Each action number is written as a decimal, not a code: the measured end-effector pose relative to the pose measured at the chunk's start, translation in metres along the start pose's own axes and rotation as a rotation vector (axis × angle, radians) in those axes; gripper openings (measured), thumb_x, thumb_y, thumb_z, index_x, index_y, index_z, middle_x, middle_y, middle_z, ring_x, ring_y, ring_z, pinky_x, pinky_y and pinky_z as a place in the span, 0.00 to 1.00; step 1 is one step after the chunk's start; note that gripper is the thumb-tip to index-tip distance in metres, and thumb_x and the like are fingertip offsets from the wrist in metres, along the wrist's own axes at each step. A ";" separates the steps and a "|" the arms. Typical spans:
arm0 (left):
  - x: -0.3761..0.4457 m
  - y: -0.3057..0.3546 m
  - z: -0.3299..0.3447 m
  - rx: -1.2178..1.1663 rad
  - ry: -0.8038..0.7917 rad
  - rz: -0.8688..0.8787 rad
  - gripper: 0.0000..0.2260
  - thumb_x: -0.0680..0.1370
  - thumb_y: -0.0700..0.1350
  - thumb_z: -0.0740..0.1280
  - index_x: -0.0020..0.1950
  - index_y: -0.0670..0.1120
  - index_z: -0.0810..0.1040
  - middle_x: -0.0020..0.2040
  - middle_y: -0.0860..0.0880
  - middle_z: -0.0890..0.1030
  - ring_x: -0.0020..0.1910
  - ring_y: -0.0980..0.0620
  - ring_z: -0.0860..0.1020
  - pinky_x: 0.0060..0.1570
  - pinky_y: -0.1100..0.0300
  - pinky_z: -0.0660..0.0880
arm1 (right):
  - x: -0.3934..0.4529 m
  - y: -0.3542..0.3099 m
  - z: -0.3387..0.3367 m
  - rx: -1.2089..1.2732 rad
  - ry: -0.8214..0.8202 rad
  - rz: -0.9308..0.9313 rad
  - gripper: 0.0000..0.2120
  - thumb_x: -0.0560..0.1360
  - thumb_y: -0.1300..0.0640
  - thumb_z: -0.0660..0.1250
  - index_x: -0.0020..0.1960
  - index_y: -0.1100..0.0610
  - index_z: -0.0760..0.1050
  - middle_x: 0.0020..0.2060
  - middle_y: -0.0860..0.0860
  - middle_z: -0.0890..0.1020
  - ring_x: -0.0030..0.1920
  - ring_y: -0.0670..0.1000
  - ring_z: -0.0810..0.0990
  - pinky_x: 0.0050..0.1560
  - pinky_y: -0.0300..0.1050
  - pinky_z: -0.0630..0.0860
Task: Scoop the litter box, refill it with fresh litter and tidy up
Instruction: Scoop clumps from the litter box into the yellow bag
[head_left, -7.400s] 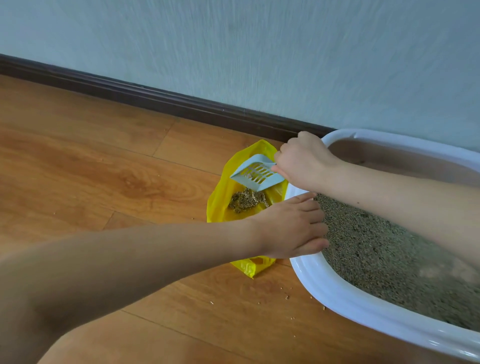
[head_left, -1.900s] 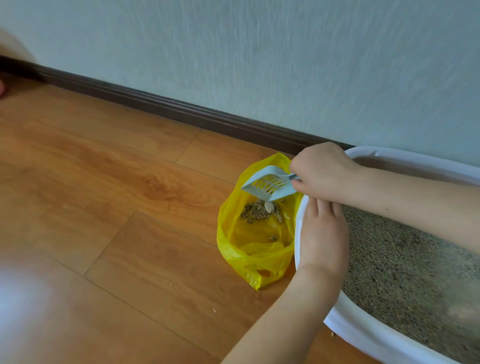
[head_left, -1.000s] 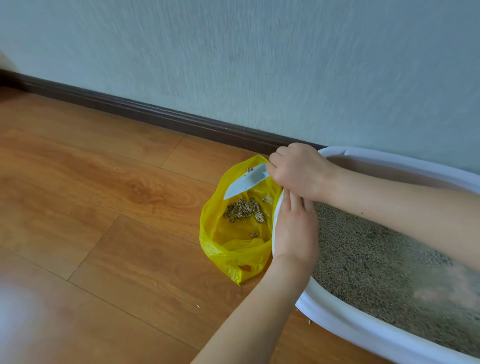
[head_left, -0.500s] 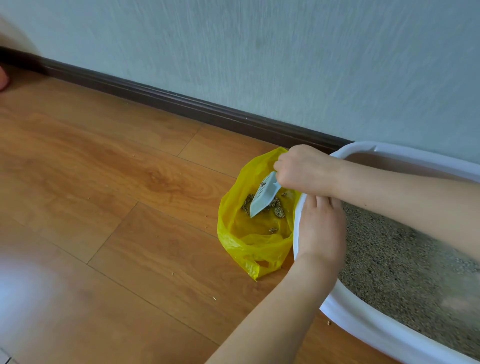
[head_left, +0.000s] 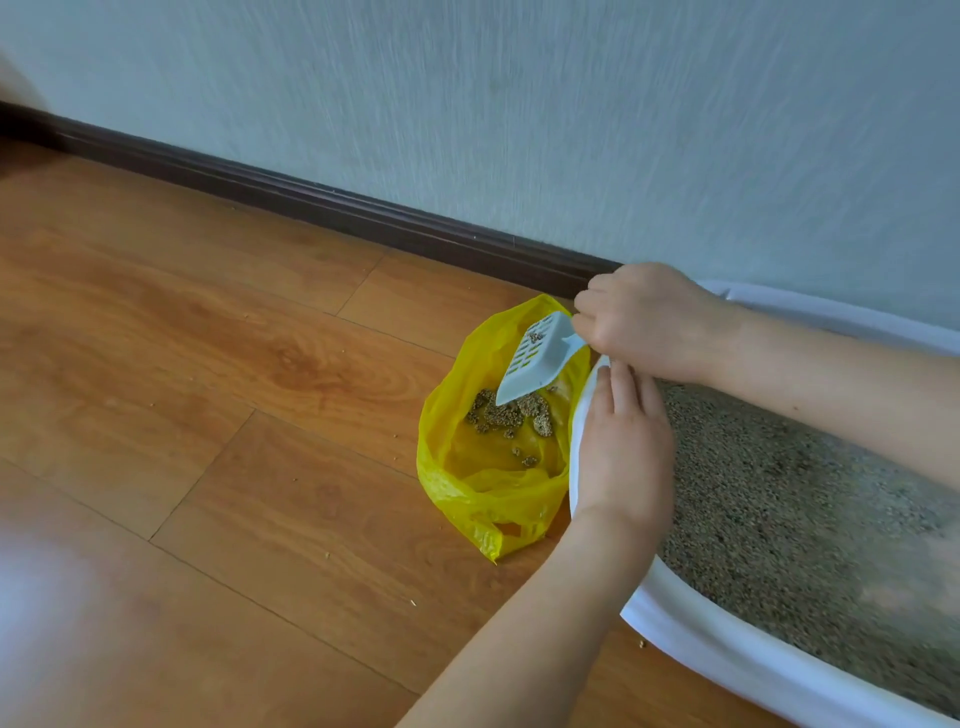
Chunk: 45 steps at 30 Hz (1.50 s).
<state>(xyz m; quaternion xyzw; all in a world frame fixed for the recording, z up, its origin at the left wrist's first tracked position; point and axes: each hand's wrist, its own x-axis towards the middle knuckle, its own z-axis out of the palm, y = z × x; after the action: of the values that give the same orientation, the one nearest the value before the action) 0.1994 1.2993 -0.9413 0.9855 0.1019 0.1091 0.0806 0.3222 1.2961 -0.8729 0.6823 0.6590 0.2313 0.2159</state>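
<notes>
My right hand (head_left: 652, 322) grips the handle of a white slotted scoop (head_left: 537, 358), tipped blade-down over the open yellow plastic bag (head_left: 483, 499). Brown litter clumps (head_left: 506, 413) lie in the bag under the scoop's tip. My left hand (head_left: 626, 449) rests flat, fingers straight, on the left rim of the white litter box (head_left: 727, 649), beside the bag's edge. Grey-brown litter (head_left: 800, 509) fills the box.
The bag stands on a wooden floor (head_left: 234, 389) against the box's left end. A dark baseboard (head_left: 337, 205) and pale wall run behind. A few litter crumbs (head_left: 413, 603) lie scattered on the floor near the bag and box.
The scoop has turned from edge-on to showing its slotted face, still tipped down into the bag. My left hand stays on the box rim.
</notes>
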 end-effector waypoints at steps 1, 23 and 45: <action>-0.001 -0.001 0.004 0.030 0.017 -0.002 0.35 0.67 0.42 0.69 0.72 0.34 0.64 0.70 0.36 0.67 0.71 0.39 0.64 0.73 0.52 0.59 | -0.010 0.005 -0.003 0.038 0.050 -0.004 0.16 0.51 0.68 0.77 0.26 0.57 0.71 0.23 0.51 0.70 0.24 0.53 0.71 0.24 0.38 0.60; 0.009 -0.005 0.013 -0.361 0.012 -0.023 0.26 0.74 0.39 0.66 0.71 0.38 0.66 0.75 0.39 0.62 0.73 0.40 0.62 0.65 0.47 0.68 | -0.259 -0.032 -0.020 0.638 -0.026 0.905 0.05 0.75 0.57 0.68 0.42 0.57 0.80 0.32 0.49 0.77 0.33 0.51 0.74 0.31 0.42 0.64; 0.028 -0.011 0.024 -0.347 -0.013 0.070 0.24 0.77 0.36 0.62 0.74 0.39 0.65 0.74 0.45 0.66 0.77 0.48 0.55 0.67 0.49 0.68 | -0.245 -0.054 0.015 1.719 -0.326 1.471 0.14 0.79 0.56 0.62 0.38 0.62 0.76 0.22 0.49 0.69 0.21 0.46 0.63 0.19 0.36 0.59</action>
<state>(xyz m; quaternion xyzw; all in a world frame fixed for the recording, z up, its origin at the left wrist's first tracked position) 0.2291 1.3130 -0.9606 0.9604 0.0465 0.1215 0.2464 0.2823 1.0537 -0.9251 0.8467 0.0044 -0.3171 -0.4273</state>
